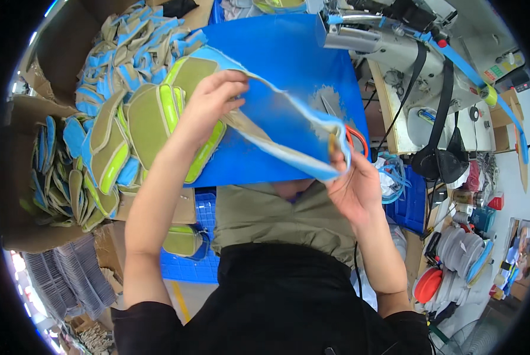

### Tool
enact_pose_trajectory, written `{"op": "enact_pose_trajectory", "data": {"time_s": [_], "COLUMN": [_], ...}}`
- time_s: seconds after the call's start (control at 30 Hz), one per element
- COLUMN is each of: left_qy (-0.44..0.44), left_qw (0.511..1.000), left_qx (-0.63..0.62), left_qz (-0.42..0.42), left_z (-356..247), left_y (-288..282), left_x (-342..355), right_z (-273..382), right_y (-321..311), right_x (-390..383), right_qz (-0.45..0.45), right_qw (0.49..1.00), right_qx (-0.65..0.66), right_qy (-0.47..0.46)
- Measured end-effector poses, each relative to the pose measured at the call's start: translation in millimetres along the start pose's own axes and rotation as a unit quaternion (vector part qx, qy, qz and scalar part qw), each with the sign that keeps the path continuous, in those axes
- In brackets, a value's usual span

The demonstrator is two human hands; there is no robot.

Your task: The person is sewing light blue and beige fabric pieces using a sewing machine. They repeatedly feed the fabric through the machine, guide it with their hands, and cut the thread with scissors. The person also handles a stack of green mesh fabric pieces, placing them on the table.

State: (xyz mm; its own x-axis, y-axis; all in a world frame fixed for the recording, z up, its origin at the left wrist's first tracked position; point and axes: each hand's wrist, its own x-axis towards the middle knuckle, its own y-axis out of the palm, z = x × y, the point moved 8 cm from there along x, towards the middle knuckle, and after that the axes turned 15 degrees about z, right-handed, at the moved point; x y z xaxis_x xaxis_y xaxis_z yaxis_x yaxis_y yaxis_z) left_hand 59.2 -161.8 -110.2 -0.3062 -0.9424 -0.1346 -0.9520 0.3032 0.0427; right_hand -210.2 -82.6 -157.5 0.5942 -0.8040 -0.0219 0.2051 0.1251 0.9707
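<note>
A long blue and tan fabric strip [288, 155] stretches in a loop over the blue tabletop, partly blurred. My left hand [220, 97] has its fingers curled on the strip's left end, beside a stack of olive fabric pads with lime-green bands [152, 121]. At the loop's right end, my right hand [358, 188] grips the strip between thumb and fingers. Just beyond that hand lies a pair of scissors with orange-red handles [359, 142], partly hidden behind the strip. The strip's far end near my left hand merges visually with the pads.
A sewing machine [389, 50] stands at the upper right. Blue-and-tan fabric pieces [135, 53] heap up at the far left, above a cardboard box [16, 171] holding more pads. A blue crate [185, 267] sits below the table, and thread spools [460, 251] crowd the right.
</note>
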Motion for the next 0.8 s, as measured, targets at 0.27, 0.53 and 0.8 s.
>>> {"op": "enact_pose_trajectory", "data": {"time_s": [0.27, 0.53, 0.8], "left_qy": [0.054, -0.002, -0.075], "left_qw": [0.966, 0.934, 0.801], "left_qx": [0.199, -0.215, -0.593], "left_qz": [-0.158, -0.287, 0.032], "left_z": [30.9, 137.9, 123.0], "left_y": [-6.3, 34.6, 68.5], "left_x": [-24.4, -104.1, -52.0], "right_z": [18.2, -38.6, -39.4], "right_y": [3.8, 2.6, 42.7], "right_x": [-5.6, 55.8, 33.6], "right_qz": [-0.013, 0.127, 0.122], "right_qw": [0.496, 0.337, 0.642], "right_qx": [-0.867, -0.932, -0.755], "right_qy": [-0.044, 0.037, 0.052]}}
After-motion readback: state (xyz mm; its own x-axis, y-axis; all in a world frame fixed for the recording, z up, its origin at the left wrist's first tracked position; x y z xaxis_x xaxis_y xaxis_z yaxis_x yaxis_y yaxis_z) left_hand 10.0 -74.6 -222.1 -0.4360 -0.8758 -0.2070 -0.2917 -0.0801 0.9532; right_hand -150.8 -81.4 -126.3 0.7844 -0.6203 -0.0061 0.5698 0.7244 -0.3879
